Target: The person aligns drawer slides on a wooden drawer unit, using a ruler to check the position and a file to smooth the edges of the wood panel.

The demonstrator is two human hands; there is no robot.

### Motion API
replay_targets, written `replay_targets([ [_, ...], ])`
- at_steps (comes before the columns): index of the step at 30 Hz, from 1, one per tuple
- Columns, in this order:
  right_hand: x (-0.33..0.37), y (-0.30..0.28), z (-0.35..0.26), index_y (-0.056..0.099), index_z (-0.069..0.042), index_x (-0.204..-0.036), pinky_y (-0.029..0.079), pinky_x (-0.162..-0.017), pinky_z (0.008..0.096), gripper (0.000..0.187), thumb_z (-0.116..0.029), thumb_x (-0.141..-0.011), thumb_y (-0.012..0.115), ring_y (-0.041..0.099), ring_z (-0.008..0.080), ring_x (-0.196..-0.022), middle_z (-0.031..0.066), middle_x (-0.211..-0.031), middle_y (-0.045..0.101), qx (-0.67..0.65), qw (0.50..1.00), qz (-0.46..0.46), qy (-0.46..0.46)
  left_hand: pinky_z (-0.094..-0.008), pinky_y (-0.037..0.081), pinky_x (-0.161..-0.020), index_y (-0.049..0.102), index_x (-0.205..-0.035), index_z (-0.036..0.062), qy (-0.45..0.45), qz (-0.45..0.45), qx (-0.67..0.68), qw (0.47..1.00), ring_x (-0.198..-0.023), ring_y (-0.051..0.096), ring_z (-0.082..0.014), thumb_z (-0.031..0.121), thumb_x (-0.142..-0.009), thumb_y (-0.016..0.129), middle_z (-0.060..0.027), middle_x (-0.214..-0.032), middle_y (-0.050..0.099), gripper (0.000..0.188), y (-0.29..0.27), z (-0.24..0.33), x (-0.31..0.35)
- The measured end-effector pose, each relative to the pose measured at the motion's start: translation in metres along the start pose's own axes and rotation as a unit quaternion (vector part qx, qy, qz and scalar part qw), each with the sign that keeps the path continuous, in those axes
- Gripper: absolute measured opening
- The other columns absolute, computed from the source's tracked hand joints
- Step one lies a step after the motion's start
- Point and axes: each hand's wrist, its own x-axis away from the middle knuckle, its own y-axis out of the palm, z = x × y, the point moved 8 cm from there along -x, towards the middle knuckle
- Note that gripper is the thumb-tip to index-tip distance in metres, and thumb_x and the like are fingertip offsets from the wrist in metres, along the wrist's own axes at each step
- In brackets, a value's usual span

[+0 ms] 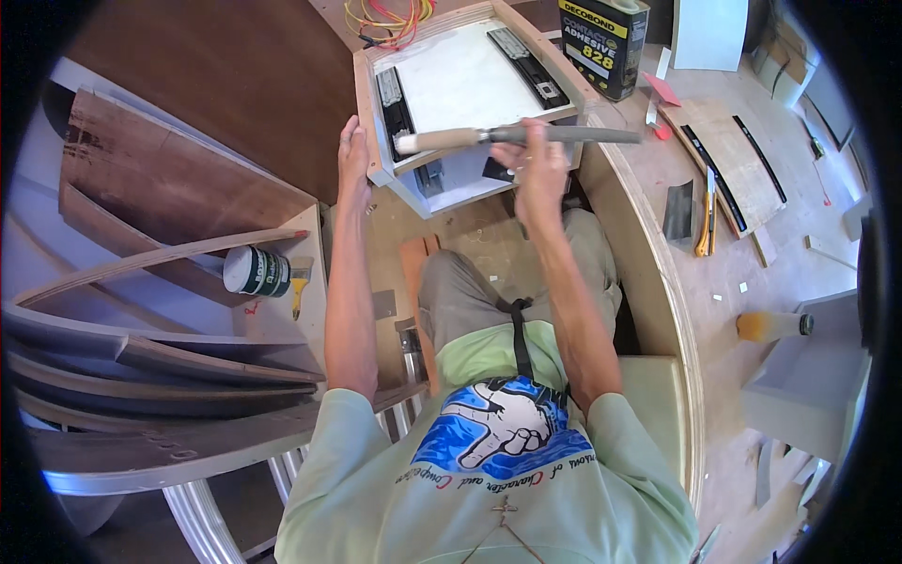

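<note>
A small wooden drawer box [451, 179] with a white panel and a black drawer slide [393, 99] along its left side is in front of me. My left hand [353, 162] holds the box's left edge, fingers against its outer side. Over the near rim, my right hand [537, 174] grips a file [592, 135] around the start of its grey blade. Its pale wooden handle [437, 141] points left and the blade points right, lying roughly level. A second black slide [526, 68] runs along the box's right side.
A black adhesive can [606, 47] stands behind the box on the right. Further right lie a yellow cutter knife [707, 214] and a board with black strips [728, 155]. At left are a paint tin [256, 272], a brush [299, 287] and curved wooden panels [169, 395].
</note>
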Motion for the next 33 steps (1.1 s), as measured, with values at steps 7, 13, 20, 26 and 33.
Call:
replay_targets([
  [7,0.003,0.005,0.014,0.05,0.003,-0.119,0.062,-0.071,0.0327,0.036,-0.03,-0.106,0.049,0.068,0.0194,-0.079,0.0147,-0.102,0.062,-0.006,1.0,-0.019,0.015,-0.0364,0.05,-0.102,0.036,-0.15,0.0021,-0.022,-0.014,-0.005,1.0,-0.121,0.059,-0.0217,0.031,-0.105,0.048,-0.0131,-0.14,0.054,0.055,0.009,0.004,0.005],
  [13,0.004,0.012,0.025,0.051,-0.001,-0.119,0.062,-0.074,0.0337,0.031,-0.03,-0.107,0.048,0.068,0.0188,-0.082,0.0112,-0.099,0.063,-0.011,0.999,-0.039,0.031,-0.0367,0.049,-0.103,0.038,-0.149,0.0014,-0.018,-0.031,0.03,0.999,-0.121,0.059,-0.0212,0.031,-0.106,0.046,-0.0126,-0.14,0.055,0.053,0.021,0.018,0.015],
  [20,0.012,0.006,0.027,0.05,-0.001,-0.12,0.061,-0.075,0.0326,0.033,-0.031,-0.107,0.048,0.068,0.0191,-0.083,0.012,-0.099,0.063,-0.019,0.998,-0.044,0.027,-0.036,0.05,-0.102,0.038,-0.15,0.0012,-0.011,-0.059,0.037,0.998,-0.12,0.06,-0.0207,0.031,-0.106,0.046,-0.0125,-0.141,0.055,0.054,0.022,0.019,0.02],
  [26,0.016,-0.001,0.034,0.05,0.0,-0.12,0.061,-0.076,0.0334,0.035,-0.032,-0.107,0.048,0.068,0.02,-0.083,0.0134,-0.099,0.064,-0.022,0.999,-0.027,0.02,-0.0345,0.051,-0.1,0.038,-0.149,0.0002,-0.003,-0.054,0.035,0.998,-0.119,0.06,-0.0193,0.03,-0.106,0.046,-0.0126,-0.139,0.056,0.053,0.025,0.023,0.018],
  [33,0.018,-0.008,0.028,0.052,0.002,-0.12,0.061,-0.071,0.0309,0.032,-0.028,-0.107,0.049,0.068,0.0175,-0.081,0.0109,-0.106,0.061,-0.032,0.999,-0.004,0.003,-0.0346,0.052,-0.1,0.035,-0.151,0.0001,0.013,-0.06,0.017,0.998,-0.118,0.061,-0.0195,0.03,-0.107,0.045,-0.0126,-0.138,0.056,0.054,0.021,0.018,0.012],
])
